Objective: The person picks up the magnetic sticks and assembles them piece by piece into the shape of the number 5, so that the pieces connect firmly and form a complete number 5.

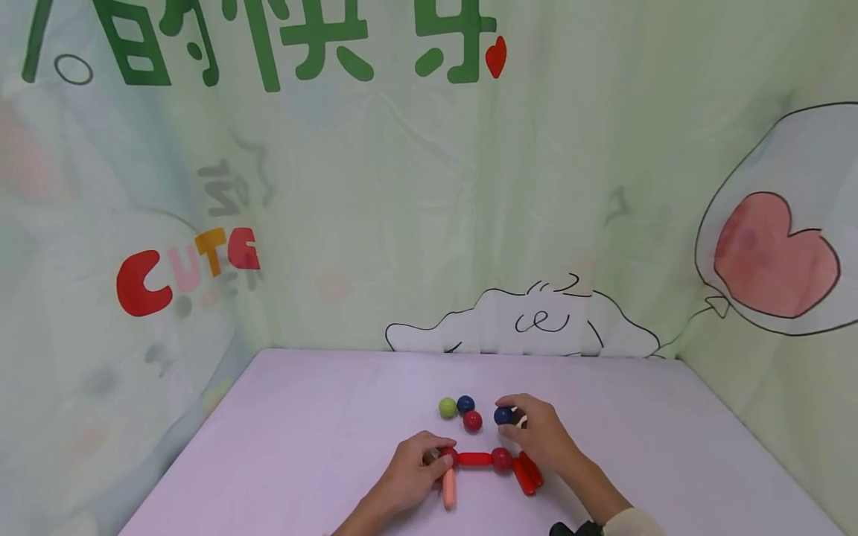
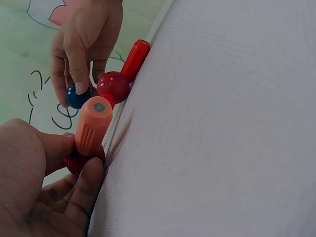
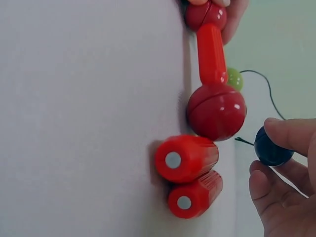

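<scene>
My left hand (image 1: pixel 407 470) grips a red ball (image 1: pixel 452 455) between thumb and fingers. A salmon-pink rod (image 1: pixel 449 491), with a grey disc at its tip (image 2: pixel 98 106), sticks out of that ball toward me. From the same ball a red rod (image 1: pixel 474 459) runs right to a second red ball (image 1: pixel 501 460). Two more red rods (image 3: pixel 180 160) lie side by side against the right of that second ball, grey discs on their ends. Just behind, my right hand (image 1: pixel 544 435) pinches a dark blue ball (image 3: pixel 271 148) by thumb and fingertips.
Beyond the joined pieces, a green ball (image 1: pixel 447 407), another blue ball (image 1: pixel 465 404) and a loose red ball (image 1: pixel 472 421) sit close together on the pale tabletop (image 1: pixel 322 417). A printed curtain (image 1: pixel 415 186) hangs behind the table. Something black (image 1: pixel 575 529) shows by the right sleeve.
</scene>
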A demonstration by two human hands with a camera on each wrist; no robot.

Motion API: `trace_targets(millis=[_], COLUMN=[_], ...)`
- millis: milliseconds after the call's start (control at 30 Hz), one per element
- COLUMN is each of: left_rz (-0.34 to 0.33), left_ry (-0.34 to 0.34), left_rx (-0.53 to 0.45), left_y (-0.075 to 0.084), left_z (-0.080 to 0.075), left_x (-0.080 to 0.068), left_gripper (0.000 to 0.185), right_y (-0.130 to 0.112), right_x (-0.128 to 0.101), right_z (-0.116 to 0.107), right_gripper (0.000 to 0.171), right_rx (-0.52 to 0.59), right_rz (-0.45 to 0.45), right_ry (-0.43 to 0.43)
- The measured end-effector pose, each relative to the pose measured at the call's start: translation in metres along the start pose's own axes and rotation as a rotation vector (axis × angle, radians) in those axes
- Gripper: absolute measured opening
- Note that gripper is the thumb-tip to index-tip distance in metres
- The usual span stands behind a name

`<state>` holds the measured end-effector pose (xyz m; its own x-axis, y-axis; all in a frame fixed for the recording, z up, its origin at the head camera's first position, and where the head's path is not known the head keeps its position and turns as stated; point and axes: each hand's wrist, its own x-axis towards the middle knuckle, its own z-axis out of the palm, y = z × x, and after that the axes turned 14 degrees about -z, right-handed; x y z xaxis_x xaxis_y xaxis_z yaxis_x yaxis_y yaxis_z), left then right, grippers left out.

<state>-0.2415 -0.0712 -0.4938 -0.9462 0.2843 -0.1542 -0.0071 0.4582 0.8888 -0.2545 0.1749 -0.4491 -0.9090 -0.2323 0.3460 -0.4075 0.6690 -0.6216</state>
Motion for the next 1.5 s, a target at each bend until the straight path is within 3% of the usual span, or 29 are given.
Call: trace_targets(millis=[200,367,667,767,900,1100,1500], left_rz=[-0.011,-0.007,-0.001,-0.008,-0.013,-0.019,0.002], left_ry=[-0.014,-0.019,-0.031,-0.031,-0.023,-0.018,-0.021], left_rx=[-0.02,-0.026,-0.059,-0.053,-0.049,-0.048,-0.045], left_y=[-0.003,-0.006,-0.006,-0.006,-0.005,-0.007,-0.006], left_z=[-0.001,-0.001,-0.001,-0.001,0.0,-0.001,-0.003], left_x=[0.002,0.003,0.004,0.004,0.003,0.004,0.004], left_gripper=[0.031,0.03,0.027,0.027,0.027,0.027,0.025], right_y=[-0.011,-0.022,-0.032,-0.034,-0.039,-0.047,-0.055], right_x=[-0.012,-0.024,-0.037,-0.04,-0.045,-0.047,-0.049], right_z=[0.002,0.003,0.011,0.014,0.019,0.029,0.035], right_gripper=[0.041,0.038,0.035,0.032,0.03,0.035,0.033], right_rx=[0.023,0.062,0.204,0.245,0.295,0.349,0.363], right_rz=[-0.012,-0.075,-0.164,-0.155,-0.071,0.052,-0.034], right_ry=[0.013,-0.005,-0.219,-0.304,-0.391,-0.44,-0.442])
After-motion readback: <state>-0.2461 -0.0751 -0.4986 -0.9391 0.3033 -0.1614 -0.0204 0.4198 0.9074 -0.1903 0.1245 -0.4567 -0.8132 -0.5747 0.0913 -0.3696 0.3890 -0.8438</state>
